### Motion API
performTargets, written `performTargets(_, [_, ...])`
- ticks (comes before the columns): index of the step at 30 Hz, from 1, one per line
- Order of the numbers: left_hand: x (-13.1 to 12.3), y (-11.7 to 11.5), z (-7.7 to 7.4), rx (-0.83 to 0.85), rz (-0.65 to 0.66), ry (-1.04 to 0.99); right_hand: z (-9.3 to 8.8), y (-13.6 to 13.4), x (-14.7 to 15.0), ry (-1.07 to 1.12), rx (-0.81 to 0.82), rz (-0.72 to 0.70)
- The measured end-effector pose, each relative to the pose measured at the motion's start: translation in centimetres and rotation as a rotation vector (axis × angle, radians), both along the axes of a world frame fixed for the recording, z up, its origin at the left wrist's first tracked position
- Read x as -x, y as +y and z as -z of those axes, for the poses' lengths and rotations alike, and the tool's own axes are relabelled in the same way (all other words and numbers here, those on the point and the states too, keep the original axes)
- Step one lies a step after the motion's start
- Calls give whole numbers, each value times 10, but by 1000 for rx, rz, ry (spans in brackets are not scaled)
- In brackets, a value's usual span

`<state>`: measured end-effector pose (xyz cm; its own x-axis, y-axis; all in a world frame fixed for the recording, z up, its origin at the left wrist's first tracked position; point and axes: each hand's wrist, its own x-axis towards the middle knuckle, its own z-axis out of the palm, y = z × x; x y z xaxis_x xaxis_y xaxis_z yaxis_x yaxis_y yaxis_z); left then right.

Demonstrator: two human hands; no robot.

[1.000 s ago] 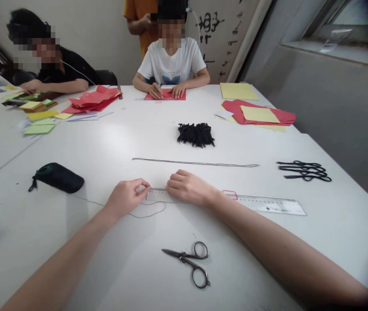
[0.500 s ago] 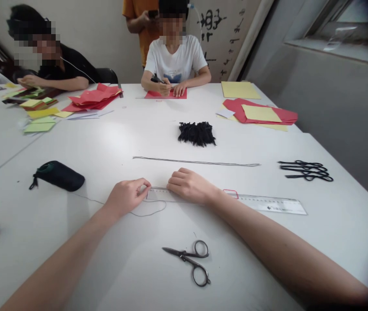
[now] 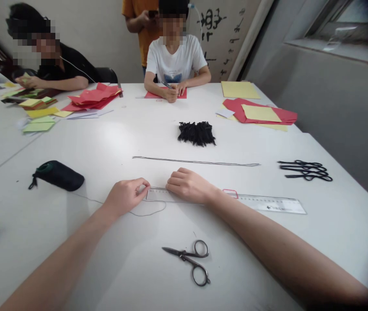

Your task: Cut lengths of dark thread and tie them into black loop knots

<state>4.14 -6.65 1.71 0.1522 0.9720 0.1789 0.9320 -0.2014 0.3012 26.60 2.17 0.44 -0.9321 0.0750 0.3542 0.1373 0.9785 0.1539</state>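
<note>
My left hand (image 3: 126, 197) pinches a thin grey thread (image 3: 151, 212) at the left end of a clear plastic ruler (image 3: 268, 204) lying on the white table (image 3: 112, 142). The thread loops under the hand and trails off to the left. My right hand (image 3: 188, 185) rests curled on the ruler, fingers pressed down on it. A pair of metal scissors (image 3: 192, 260) lies near me, apart from both hands. A long straight cut cord (image 3: 196, 162) lies just beyond the ruler.
A black tassel bundle (image 3: 196, 133) sits mid-table, black looped cords (image 3: 305, 169) at the right, a dark pouch (image 3: 59, 175) at the left. Red and yellow paper (image 3: 258, 113) lies far right, more paper (image 3: 93, 98) far left. Two seated people work opposite; another stands behind.
My hands stay in place on the thread and ruler. The person opposite has shifted their hands over the red sheet.
</note>
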Motion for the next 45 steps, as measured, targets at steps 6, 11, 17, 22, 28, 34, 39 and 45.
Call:
performTargets(6, [0, 0, 2, -11, 1, 1, -1, 0, 0, -7, -6, -10])
performTargets(11, [1, 0, 1, -6, -4, -7, -1, 0, 0, -1, -7, -12])
performTargets(17, [1, 0, 1, -14, -2, -19, 2, 0, 1, -4, 12, -4])
performTargets(22, [-2, -1, 0, 6, -61, -195, -10, -8, -1, 115, 149, 131])
performTargets(28, [-3, -7, -5, -112, -100, -259, -42, -92, -30, 88, 210, 329])
performTargets(34, [-2, -15, -11, -389, -68, -23, -15, -172, -65, 81, 53, 377])
performTargets(39, [-2, -20, -19, -542, -53, 90, 5, -189, -73, -1, -13, 423])
performTargets(45, [-5, -26, -29, -711, -12, 168, -19, -170, -55, -8, 640, 449])
